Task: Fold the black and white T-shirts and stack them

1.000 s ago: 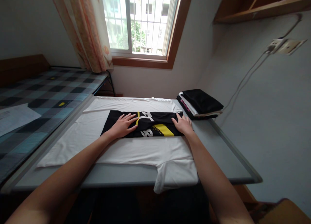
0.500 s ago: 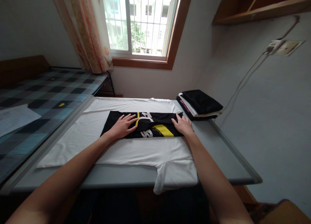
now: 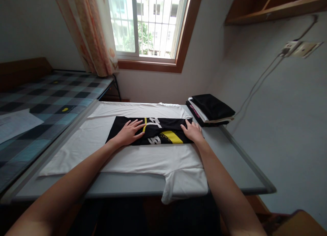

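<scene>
A folded black garment (image 3: pixel 167 125) with white lettering and a yellow stripe lies in a long strip across a white T-shirt (image 3: pixel 150 159). The T-shirt is spread flat on its side, its near sleeve hanging slightly over the table's front edge. My left hand (image 3: pixel 130 132) rests flat on the left part of the black garment, fingers spread. On the garment's right end lies my right hand (image 3: pixel 192 130), its fingers also spread and touching the cloth. Part of the garment is hidden beneath both hands.
Folded clothes (image 3: pixel 211 109) in black and white are stacked at the back right of the grey table (image 3: pixel 230 161). To the left is a bed with a checked mattress (image 3: pixel 51 96) and a sheet of paper (image 3: pixel 19 123). A cable (image 3: pixel 255 80) hangs along the right wall.
</scene>
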### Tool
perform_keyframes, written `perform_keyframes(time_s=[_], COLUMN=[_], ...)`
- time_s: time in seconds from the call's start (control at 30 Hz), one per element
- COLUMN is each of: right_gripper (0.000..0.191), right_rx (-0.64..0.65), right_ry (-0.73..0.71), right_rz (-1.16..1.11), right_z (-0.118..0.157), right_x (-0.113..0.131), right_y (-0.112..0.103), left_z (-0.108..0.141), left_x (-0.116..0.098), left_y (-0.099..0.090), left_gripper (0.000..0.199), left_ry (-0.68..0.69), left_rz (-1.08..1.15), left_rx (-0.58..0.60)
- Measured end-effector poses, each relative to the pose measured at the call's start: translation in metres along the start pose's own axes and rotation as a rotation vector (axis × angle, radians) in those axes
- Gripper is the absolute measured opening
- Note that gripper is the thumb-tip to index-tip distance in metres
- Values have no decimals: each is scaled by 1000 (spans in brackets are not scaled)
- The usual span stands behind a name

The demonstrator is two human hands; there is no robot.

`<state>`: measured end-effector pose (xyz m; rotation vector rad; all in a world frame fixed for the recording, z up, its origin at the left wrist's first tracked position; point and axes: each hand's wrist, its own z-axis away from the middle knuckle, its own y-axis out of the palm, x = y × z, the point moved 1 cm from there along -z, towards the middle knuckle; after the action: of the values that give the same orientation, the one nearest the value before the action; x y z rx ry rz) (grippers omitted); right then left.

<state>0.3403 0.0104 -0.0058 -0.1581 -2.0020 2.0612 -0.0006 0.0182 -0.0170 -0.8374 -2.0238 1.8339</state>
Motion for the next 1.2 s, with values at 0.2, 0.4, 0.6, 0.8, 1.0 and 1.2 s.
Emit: perform_keyframes(time_s=[0.2, 0.4, 0.6, 0.8, 1.0, 1.2], right_gripper=[65, 65, 65, 65, 65, 65], right_rx=[2, -8, 1, 1, 2, -6], right_ry=[-1, -7, -1, -1, -1, -12], right_rz=[6, 1, 0, -9, -4, 7], right_z=[0, 1, 1, 1, 1, 0], right_x=[0, 0, 0, 0, 0, -1], right_y=[0, -1, 0, -1, -1, 1], left_z=[0, 0, 0, 0, 0, 0], left_x=[-1, 0, 0, -1, -2, -1], left_y=[-1, 0, 0, -1, -2, -1], left_gripper=[54, 55, 54, 54, 55, 54], left_ry=[-6, 0, -1, -9, -4, -1], left_rz=[-16, -16, -10, -3, -13, 2], left_rx=[5, 2, -3, -4, 9, -8])
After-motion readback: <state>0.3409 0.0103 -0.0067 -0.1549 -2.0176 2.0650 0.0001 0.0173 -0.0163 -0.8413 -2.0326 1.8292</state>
